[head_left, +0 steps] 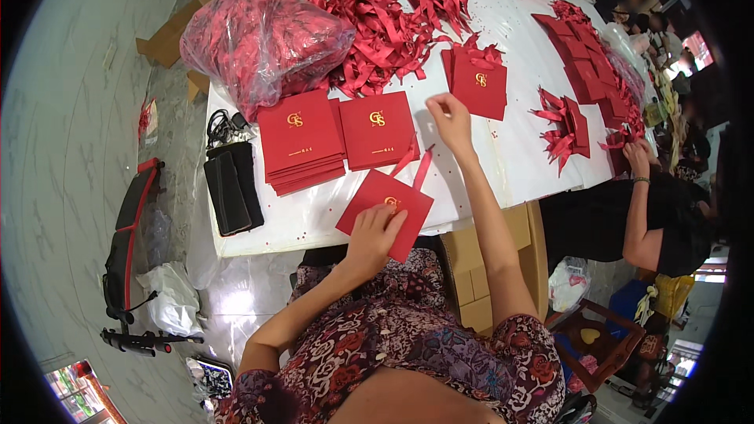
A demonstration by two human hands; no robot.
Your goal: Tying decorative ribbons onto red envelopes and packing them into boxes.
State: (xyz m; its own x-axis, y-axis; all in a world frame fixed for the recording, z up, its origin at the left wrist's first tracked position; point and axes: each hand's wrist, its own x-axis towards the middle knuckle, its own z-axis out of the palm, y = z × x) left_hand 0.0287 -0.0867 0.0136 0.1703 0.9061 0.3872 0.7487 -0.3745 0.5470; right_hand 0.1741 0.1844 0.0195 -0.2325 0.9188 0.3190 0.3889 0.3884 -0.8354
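At the near edge of the table, my left hand (373, 234) holds a flat, square red paper bag (363, 201) with a gold mark, its fingers lying over the front. The bag is tilted, and two red ribbon ends (423, 166) stick out from its far side. My right hand (451, 119) is raised over the table to the right of the ribbons, fingers curled into a pinch. Whatever may be between its fingertips is too small to see. Left of it lie two stacks of matching bags, a taller stack (301, 137) and a lower stack (378, 127).
A clear plastic sack (263, 43) of red ribbons and a loose ribbon heap (373, 27) lie at the back. More red bags (481, 93) are right of them. A black pouch (229, 192) lies at the table's left corner. A co-worker's hand (638, 159) is at the right.
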